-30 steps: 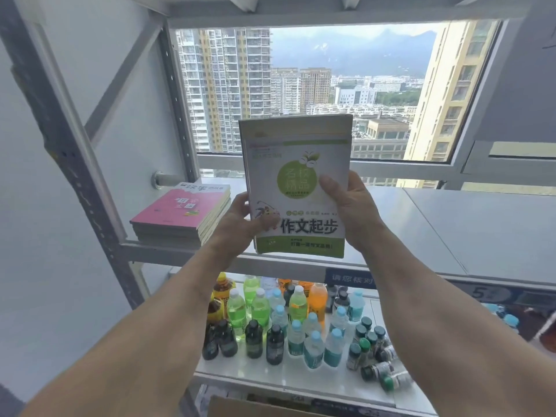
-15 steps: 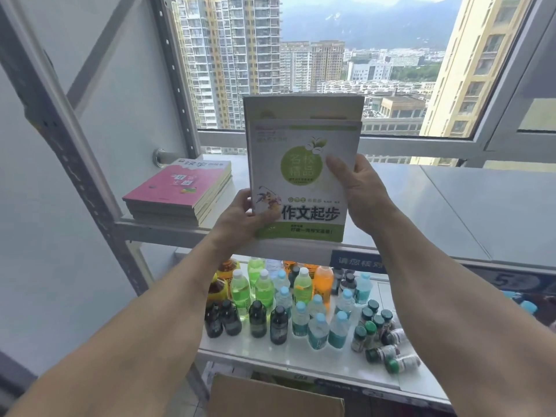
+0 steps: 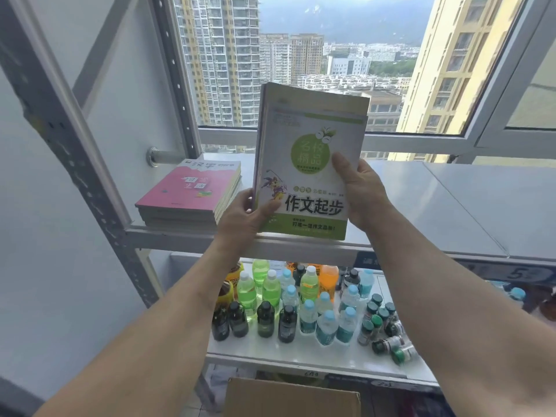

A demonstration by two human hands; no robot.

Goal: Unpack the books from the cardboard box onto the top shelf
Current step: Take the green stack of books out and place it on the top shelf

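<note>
I hold a small bundle of white-and-green books upright above the front edge of the grey top shelf. My left hand grips the bundle's lower left corner, thumb on the cover. My right hand grips its right edge, thumb across the front. A stack of books with a pink cover lies flat on the shelf's left end. A flap of the cardboard box shows at the bottom of the view; its inside is hidden.
Many drink bottles crowd the lower shelf. A perforated grey upright stands at left with a pipe stub on the wall. An open window is behind the top shelf, whose right part is bare.
The view has tilted down, so more of the box flap shows. The bundle has leaned slightly and fanned at its top; both hands keep their hold.
</note>
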